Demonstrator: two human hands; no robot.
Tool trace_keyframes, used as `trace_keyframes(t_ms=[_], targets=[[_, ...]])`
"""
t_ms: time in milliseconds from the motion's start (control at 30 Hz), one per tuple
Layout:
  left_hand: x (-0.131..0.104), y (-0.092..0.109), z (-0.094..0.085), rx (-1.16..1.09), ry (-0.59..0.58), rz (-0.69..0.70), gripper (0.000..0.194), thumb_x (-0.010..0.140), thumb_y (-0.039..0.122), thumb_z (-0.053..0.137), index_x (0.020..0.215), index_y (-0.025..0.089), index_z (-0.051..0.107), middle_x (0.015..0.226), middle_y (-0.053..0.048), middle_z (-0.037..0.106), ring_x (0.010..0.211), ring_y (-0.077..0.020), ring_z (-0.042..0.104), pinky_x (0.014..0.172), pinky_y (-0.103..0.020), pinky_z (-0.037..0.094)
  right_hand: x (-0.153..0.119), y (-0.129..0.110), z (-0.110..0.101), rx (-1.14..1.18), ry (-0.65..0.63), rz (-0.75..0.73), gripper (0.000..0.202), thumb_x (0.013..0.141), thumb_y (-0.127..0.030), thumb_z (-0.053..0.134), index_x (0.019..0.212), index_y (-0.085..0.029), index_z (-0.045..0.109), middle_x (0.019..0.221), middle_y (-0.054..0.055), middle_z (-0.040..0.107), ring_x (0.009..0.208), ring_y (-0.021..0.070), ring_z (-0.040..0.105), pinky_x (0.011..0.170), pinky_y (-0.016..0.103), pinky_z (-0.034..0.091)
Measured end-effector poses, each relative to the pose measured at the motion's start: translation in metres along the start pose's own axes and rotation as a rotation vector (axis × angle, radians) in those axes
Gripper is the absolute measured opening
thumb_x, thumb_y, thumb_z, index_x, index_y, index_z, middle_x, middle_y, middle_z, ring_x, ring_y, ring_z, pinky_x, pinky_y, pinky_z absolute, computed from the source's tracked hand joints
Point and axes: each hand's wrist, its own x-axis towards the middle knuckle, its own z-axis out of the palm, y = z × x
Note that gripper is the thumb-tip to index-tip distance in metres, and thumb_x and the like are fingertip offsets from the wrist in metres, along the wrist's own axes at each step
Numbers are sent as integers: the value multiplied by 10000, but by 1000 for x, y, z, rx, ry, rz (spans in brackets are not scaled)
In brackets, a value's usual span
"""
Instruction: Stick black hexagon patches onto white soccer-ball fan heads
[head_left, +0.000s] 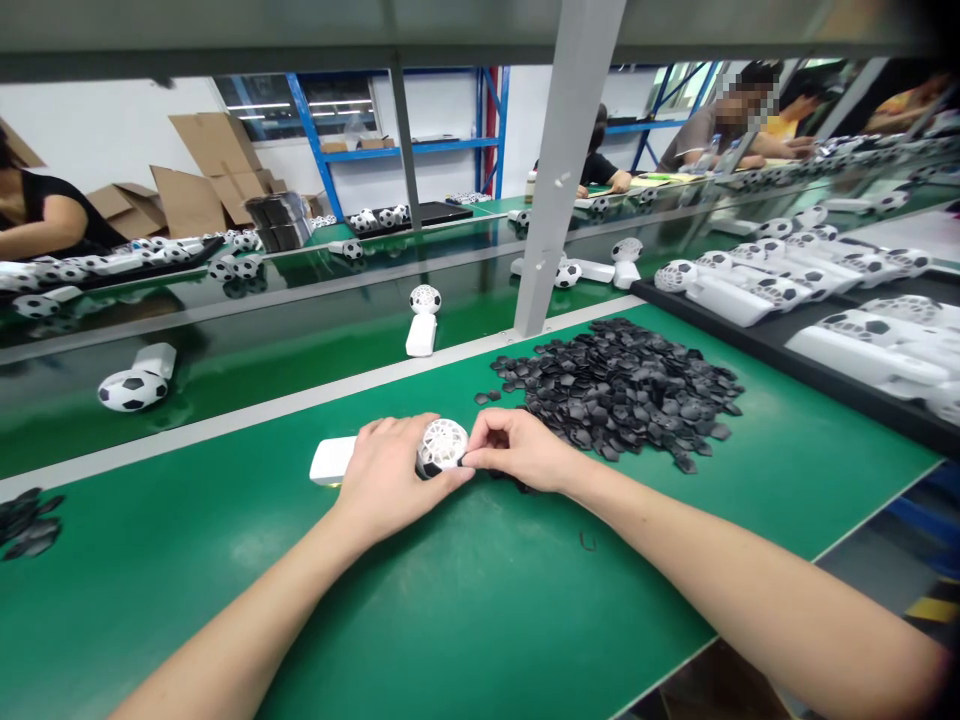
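My left hand point(390, 470) is wrapped round a white football-headed handheld fan point(444, 442) that lies on the green table. Its white handle point(332, 461) sticks out to the left, and the openwork ball head faces up at the fingertips. Black patches show along the lower edge of the head. At its right side my right hand point(521, 448) is closed in a pinch on what looks like a black pentagon piece point(463, 461), mostly hidden by the fingertips. Just beyond the right hand spreads a heap of loose black pentagon pieces point(622, 385).
A black tray point(825, 360) of similar fans stands at the right. Several fans, one upright-looking fan point(421, 335) among them, rest on the belt point(330, 365) behind a metal rail. A grey post point(562, 170) rises from the rail. Co-workers sit across the line.
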Motion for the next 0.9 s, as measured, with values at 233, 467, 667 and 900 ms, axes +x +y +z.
trace_keyframes(t_ms=[233, 467, 667, 900], targets=[[-1, 2, 5, 31, 41, -2, 598, 679, 607, 549, 1113, 195, 528, 1070, -66, 611, 961, -281, 516, 891, -463, 351, 0, 1, 0, -10, -19, 16, 177, 675, -282, 677, 668, -154, 555, 624, -28, 540, 575, 89, 472, 546, 217, 383], [-1, 5, 4, 47, 48, -4, 466, 750, 536, 489, 1074, 204, 542, 1028, -54, 620, 918, -270, 526, 870, -456, 358, 0, 0, 0, 4, -26, 11, 194, 701, -311, 658, 702, -153, 546, 608, -37, 508, 557, 83, 437, 527, 212, 352], [1, 11, 2, 21, 19, -52, 434, 727, 493, 516, 1037, 190, 535, 941, -56, 620, 891, -271, 528, 847, -442, 360, 3, 1, -3, 34, -66, 53, 166, 700, -280, 648, 702, -160, 534, 583, -47, 493, 514, 74, 411, 485, 205, 324], [2, 15, 3, -1, 19, -77, 395, 736, 486, 499, 999, 194, 543, 876, -43, 613, 850, -270, 526, 789, -433, 361, 7, 0, -3, -17, -26, 18, 166, 662, -271, 678, 678, -157, 558, 612, -29, 538, 569, 89, 469, 541, 219, 381]])
